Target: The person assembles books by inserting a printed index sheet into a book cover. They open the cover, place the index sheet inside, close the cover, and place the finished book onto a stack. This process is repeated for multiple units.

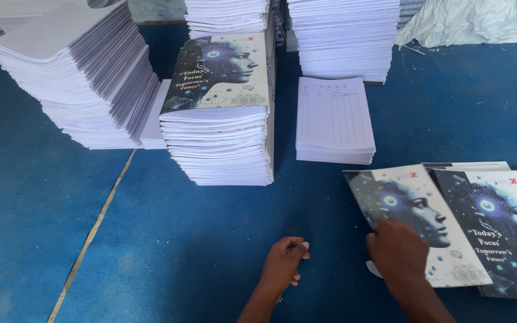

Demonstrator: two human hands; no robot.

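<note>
Our right hand (pixel 397 248) presses flat on the loose cover sheet (pixel 417 221), its long axis running away from us; our left hand (pixel 285 257), loosely curled and empty, rests left of that sheet.

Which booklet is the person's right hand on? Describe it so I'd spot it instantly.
Start at the tall stack of covered booklets in the middle of the blue floor, then look right. Two loose covers lie there; the right hand presses the left cover, which overlaps the right cover.
</note>
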